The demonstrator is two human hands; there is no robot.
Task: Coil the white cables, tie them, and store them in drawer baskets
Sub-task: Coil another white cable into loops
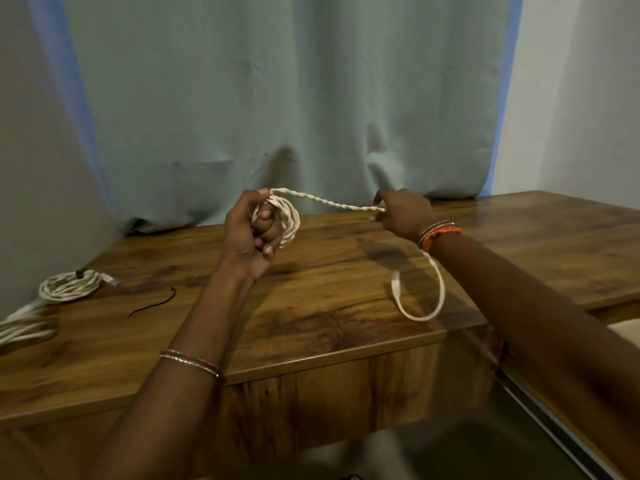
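The table [311, 289] is carrying everything: a coiled cable [69, 285] is lying near its left edge, with a loose tie [152, 303] just right of that coil. Above the table's middle, the left hand [249, 230] is holding a coil [287, 220], and its strand is stretching right to the right hand [405, 213]. The cable's end [422, 299] is hanging down toward the table's front edge, and a curtain [277, 98] is hanging behind the table.

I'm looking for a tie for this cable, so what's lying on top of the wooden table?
On the wooden table: a tied white coil, another white cable cut off by the frame, and a loose black tie. The arms hide part of the tabletop.
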